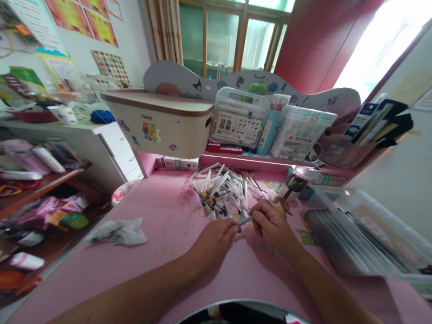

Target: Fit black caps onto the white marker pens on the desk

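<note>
My left hand and my right hand meet over the pink desk, both pinched on one thin pen held level between them. Just beyond the fingers lies a loose pile of white pens with dark tips. My forearms reach in from the bottom edge.
A crumpled tissue lies at left. A cream storage box, marker cases and a pen tin stand at the back. A clear plastic box sits at right. Cluttered shelves flank the left side.
</note>
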The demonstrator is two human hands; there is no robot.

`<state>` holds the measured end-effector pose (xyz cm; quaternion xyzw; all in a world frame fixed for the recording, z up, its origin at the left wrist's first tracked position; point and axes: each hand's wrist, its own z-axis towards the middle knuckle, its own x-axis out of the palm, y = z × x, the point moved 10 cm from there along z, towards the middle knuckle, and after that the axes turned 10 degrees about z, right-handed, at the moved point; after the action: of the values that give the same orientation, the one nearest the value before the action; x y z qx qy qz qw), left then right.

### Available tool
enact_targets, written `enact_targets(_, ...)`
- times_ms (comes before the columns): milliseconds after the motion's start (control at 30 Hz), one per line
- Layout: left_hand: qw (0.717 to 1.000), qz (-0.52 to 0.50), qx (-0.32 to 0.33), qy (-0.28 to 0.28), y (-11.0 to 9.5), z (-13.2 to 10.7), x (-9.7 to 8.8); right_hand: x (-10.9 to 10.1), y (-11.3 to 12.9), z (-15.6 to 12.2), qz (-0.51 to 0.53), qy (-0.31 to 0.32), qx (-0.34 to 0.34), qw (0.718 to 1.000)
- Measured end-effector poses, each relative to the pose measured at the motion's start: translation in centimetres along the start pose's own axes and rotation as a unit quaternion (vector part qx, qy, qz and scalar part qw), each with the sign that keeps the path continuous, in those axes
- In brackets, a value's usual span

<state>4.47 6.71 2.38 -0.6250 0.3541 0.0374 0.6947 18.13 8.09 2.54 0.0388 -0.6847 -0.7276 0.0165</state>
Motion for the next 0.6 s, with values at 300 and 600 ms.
enact_targets(300, 0.988, 0.156, 0.016, -0.017, -0.1, -0.2, -0.1, 0.8, -0.4, -0.1, 0.028, -0.001, 0.034, 0.999)
enact_targets(600, 0.983, 0.174, 0.052, -0.012, -0.6, 0.0, -0.4, 0.8, 1.2, 0.1, -0.104, 0.053, -0.017, 0.993)
